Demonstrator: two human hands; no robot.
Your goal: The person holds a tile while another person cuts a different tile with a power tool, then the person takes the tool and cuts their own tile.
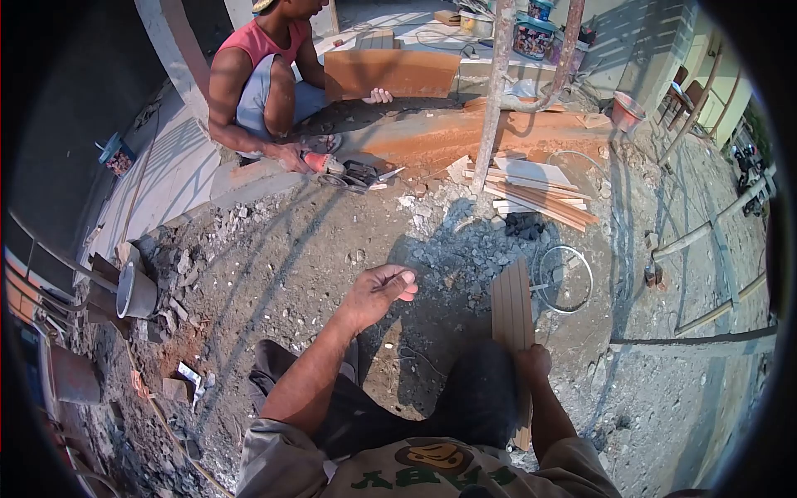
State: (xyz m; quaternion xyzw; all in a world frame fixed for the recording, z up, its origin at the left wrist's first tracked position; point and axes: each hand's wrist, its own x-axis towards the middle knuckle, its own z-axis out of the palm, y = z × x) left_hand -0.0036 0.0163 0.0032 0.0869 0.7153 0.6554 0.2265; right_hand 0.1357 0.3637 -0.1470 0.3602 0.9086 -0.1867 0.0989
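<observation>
My right hand [533, 363] is closed around the edge of a bundle of long, narrow brown tile strips [513, 307], held upright beside my right knee. Their lower ends reach down past my thigh. In front of my body, my left hand [379, 295] is raised over the rubble with its fingers curled in and the thumb against them; no object shows in it. To the right of the strips, a pale wire ring [590, 282] lies on the ground. More cut strips and pieces [540, 195] are piled ahead, near a metal pole.
A crouching co-worker [257, 75] holds a large brown tile [390, 73] and a red angle grinder [320, 162]. Metal poles [491, 108] stand ahead. A bucket [135, 290] is at left, a red pail [627, 110] at right. Broken rubble [465, 241] covers the ground.
</observation>
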